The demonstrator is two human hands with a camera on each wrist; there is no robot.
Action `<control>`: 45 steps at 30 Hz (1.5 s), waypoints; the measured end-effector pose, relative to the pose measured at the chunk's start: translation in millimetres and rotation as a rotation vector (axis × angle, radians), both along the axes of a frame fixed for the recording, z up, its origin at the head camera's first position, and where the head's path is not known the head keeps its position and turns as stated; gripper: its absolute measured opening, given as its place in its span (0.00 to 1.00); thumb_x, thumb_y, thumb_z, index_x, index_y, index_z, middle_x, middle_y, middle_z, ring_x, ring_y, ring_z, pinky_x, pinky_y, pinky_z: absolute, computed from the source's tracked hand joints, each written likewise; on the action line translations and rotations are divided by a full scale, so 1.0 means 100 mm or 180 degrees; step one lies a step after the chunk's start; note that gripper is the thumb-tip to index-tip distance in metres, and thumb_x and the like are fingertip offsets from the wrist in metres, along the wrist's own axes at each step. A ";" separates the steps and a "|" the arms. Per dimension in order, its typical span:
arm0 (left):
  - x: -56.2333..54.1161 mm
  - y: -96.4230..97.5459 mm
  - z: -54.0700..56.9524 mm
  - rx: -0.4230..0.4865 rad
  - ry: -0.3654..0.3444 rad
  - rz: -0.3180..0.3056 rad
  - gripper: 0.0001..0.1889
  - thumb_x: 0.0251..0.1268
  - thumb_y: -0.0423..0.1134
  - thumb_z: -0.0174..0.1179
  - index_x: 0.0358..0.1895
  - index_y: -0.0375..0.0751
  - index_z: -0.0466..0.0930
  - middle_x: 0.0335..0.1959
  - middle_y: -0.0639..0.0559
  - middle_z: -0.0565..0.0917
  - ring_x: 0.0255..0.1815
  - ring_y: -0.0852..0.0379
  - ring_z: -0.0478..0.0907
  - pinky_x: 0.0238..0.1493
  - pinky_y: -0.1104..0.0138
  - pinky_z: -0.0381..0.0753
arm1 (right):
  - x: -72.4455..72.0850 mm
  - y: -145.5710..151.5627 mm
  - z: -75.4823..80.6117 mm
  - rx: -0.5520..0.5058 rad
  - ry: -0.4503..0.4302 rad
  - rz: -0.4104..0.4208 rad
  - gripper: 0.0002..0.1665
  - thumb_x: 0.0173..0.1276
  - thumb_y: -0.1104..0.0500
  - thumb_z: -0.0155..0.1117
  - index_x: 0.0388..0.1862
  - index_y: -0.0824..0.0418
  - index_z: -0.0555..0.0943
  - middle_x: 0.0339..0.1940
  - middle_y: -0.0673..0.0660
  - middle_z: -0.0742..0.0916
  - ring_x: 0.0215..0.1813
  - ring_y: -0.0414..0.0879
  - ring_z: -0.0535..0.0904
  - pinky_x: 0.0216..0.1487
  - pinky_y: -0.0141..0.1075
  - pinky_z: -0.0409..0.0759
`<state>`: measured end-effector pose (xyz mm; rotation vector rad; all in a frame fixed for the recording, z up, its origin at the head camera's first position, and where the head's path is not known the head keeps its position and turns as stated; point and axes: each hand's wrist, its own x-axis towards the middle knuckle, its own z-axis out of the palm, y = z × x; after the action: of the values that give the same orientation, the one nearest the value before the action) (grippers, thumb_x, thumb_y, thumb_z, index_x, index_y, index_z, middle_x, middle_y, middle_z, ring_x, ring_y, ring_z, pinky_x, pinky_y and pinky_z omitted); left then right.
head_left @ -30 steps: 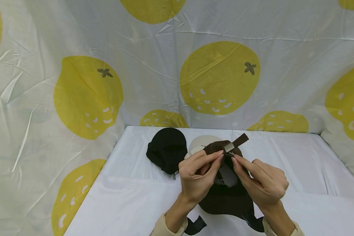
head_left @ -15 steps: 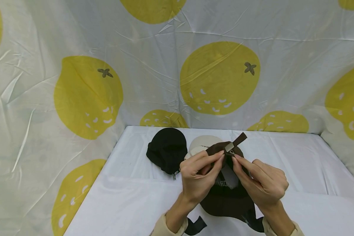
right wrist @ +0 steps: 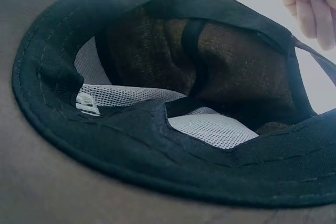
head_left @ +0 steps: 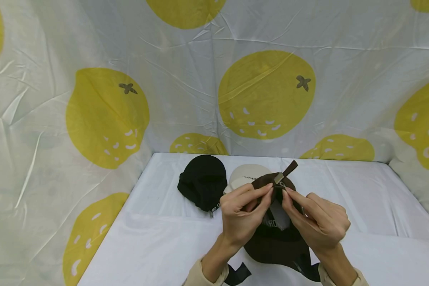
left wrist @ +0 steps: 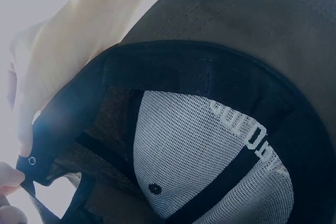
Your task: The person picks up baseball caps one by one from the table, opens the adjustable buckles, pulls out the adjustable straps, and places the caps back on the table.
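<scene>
- You are holding the brown cap (head_left: 275, 238) upside down just above the white table (head_left: 157, 246), in front of the black cap (head_left: 201, 180) and the cream cap (head_left: 244, 174).
- Your left hand (head_left: 241, 214) is pinching the strap (head_left: 289, 170) beside the metal buckle (head_left: 279, 178); your right hand (head_left: 318, 222) is pinching the band on the buckle's other side.
- The cap is looking light and soft, likely sagging wherever you are not supporting it; the brim and buckle are probably the stiff parts.
- Keeping your pinches close to the buckle is likely giving the best control.
- Inside, it is showing white mesh lining (left wrist: 210, 166) with printed lettering and a black sweatband (right wrist: 157, 150).
</scene>
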<state>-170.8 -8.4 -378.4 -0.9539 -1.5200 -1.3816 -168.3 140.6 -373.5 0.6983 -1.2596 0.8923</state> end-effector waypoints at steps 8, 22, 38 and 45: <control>0.00 0.00 0.00 -0.0042 -0.0067 -0.0012 0.08 0.55 0.19 0.71 0.39 0.24 0.90 0.13 0.55 0.68 0.15 0.68 0.58 0.15 0.79 0.59 | -0.01 0.01 -0.01 -0.0005 0.0001 -0.0044 0.21 0.66 0.59 0.75 0.21 0.75 0.88 0.04 0.50 0.62 0.12 0.35 0.45 0.24 0.22 0.40; 0.01 0.01 0.00 -0.0063 -0.0124 -0.0017 0.08 0.55 0.19 0.71 0.39 0.25 0.90 0.13 0.55 0.69 0.15 0.68 0.58 0.16 0.78 0.59 | 0.00 0.02 0.01 -0.0069 -0.0027 -0.0002 0.22 0.65 0.59 0.75 0.19 0.77 0.87 0.04 0.50 0.62 0.13 0.35 0.46 0.24 0.22 0.41; 0.01 0.01 0.00 -0.0131 -0.0100 -0.0033 0.08 0.54 0.19 0.72 0.39 0.25 0.90 0.13 0.56 0.69 0.15 0.68 0.59 0.16 0.78 0.60 | 0.00 0.02 0.03 -0.0253 -0.0023 0.0012 0.22 0.63 0.60 0.76 0.19 0.78 0.86 0.04 0.51 0.60 0.13 0.36 0.47 0.25 0.22 0.41; 0.01 0.01 0.00 -0.0161 -0.0082 -0.0062 0.07 0.54 0.19 0.72 0.38 0.25 0.90 0.12 0.56 0.68 0.14 0.68 0.59 0.15 0.79 0.60 | 0.01 0.02 0.02 -0.0260 -0.0033 -0.0013 0.21 0.63 0.60 0.76 0.19 0.77 0.86 0.04 0.51 0.59 0.13 0.36 0.46 0.25 0.23 0.41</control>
<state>-170.0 -7.0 -378.1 -0.9878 -1.5751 -1.3798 -167.4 142.4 -371.5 0.6271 -1.2264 0.9398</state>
